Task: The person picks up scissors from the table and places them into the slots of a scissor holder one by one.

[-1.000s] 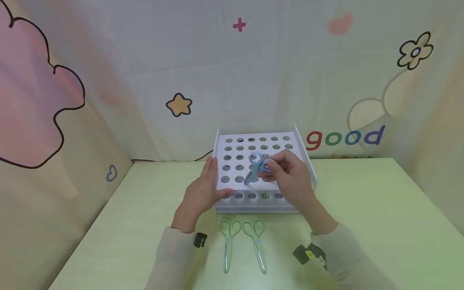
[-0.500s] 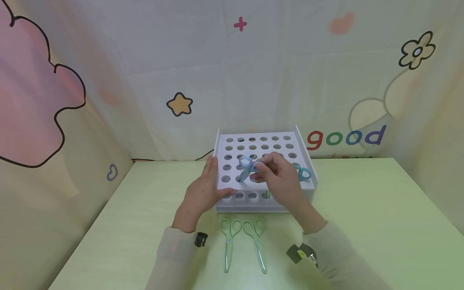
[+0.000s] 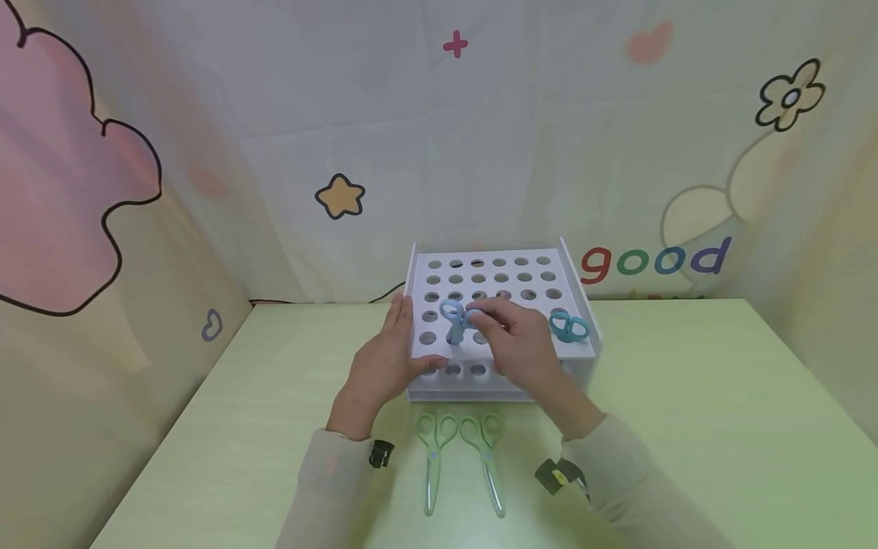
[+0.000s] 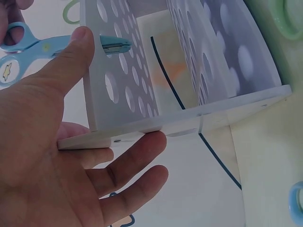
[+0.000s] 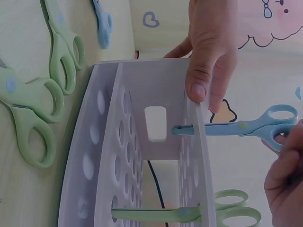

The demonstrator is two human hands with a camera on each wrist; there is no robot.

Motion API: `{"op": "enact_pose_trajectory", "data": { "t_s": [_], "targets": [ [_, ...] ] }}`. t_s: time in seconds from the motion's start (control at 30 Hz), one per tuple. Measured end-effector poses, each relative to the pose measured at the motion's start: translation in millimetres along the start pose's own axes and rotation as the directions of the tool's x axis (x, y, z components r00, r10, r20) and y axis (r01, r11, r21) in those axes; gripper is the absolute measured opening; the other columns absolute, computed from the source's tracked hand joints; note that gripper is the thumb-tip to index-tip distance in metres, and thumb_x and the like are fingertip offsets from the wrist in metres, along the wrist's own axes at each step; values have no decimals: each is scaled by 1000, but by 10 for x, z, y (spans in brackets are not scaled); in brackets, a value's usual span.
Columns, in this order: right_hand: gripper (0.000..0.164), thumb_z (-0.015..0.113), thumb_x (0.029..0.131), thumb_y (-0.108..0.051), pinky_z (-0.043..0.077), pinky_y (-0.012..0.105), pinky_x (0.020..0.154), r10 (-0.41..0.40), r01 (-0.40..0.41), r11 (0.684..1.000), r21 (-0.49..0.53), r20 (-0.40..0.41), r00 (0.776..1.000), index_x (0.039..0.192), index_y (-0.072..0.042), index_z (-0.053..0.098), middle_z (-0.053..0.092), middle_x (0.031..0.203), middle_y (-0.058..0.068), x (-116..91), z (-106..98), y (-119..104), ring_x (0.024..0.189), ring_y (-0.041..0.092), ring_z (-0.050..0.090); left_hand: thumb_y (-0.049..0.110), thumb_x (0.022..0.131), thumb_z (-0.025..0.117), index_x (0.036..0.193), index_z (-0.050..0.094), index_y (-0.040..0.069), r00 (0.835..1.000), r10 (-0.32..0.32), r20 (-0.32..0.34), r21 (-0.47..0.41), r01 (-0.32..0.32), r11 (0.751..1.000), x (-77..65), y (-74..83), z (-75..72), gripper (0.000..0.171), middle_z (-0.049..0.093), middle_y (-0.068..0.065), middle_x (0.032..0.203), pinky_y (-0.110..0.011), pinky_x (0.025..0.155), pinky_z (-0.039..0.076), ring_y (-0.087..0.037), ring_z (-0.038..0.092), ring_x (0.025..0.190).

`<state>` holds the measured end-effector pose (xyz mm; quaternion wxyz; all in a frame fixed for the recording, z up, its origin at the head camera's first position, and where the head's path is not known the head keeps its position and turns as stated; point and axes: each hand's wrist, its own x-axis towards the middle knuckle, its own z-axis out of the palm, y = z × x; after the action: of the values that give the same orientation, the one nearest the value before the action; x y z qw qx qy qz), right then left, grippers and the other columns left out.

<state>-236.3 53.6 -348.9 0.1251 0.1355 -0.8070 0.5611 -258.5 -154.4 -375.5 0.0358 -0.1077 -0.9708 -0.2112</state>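
A white rack [image 3: 466, 396] with rows of round holes in its shelves stands on the table. My left hand [image 3: 384, 354] grips its left side, thumb on the upper shelf's front edge and fingers against the outer side panel. Between thumb and fingers of my right hand [image 3: 528, 347] is a handle loop of light blue scissors [image 5: 225, 129]. Their blade tips pass through a hole of the upper shelf in both wrist views. Teal scissors [image 3: 568, 325] sit in a hole at the front right. Green scissors [image 5: 184, 214] stand through both shelves; in the head view my right hand hides them.
Two green scissors [image 3: 430, 457] [image 3: 485, 457] lie on the table in front of the rack, handles towards it. More blue scissors [image 5: 103, 23] lie on the table in the right wrist view. A printed curtain [image 3: 384, 114] hangs behind, with a black cable [image 3: 387, 293] below it.
My right hand has moved left with the light blue scissors, which now point downwards with their tips in a hole. The teal scissors have come into view. My left hand has stayed put.
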Motion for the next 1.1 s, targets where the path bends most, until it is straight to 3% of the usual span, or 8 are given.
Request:
{"op": "enact_pose_trajectory", "data": {
  "t_s": [0.33, 0.73, 0.93, 1.1],
  "targets": [
    [13, 71, 96, -12, 45, 27, 62, -197, 194, 979, -67, -46, 979, 105, -2, 75, 75, 93, 8, 64, 87, 66, 74, 19, 61, 52, 83, 80, 162, 8, 6, 1000, -14, -5, 2, 14, 1000, -3, 10, 6, 116, 6, -11, 169, -29, 58, 42, -23, 58, 79],
    [9, 70, 97, -12, 52, 38, 78, -139, 137, 987, -89, -19, 990, 100, -5, 75, 75, 94, 5, 90, 161, 108, 90, 20, 68, 53, 82, 81, 163, 9, 6, 1000, -16, -13, 12, 17, 1000, -10, 10, -2, 118, 6, -9, 169, -29, 57, 41, -22, 57, 75],
    [15, 68, 98, -17, 49, 41, 84, -97, 101, 984, -145, 38, 995, 106, -6, 76, 76, 103, 4, 92, 190, 131, 93, 21, 64, 50, 80, 83, 162, 11, 5, 1000, -6, -26, 3, 6, 1000, -16, 3, -8, 119, 7, -11, 169, -30, 56, 41, -22, 56, 72],
    [17, 68, 98, -17, 48, 42, 88, -48, 53, 985, -162, 33, 998, 109, -7, 77, 75, 107, 5, 102, 210, 201, 100, 23, 63, 48, 79, 86, 162, 11, 4, 1000, 11, -28, 1, -11, 1000, -5, 3, 11, 120, 8, -13, 168, -29, 55, 41, -21, 55, 68]
  ]
}}
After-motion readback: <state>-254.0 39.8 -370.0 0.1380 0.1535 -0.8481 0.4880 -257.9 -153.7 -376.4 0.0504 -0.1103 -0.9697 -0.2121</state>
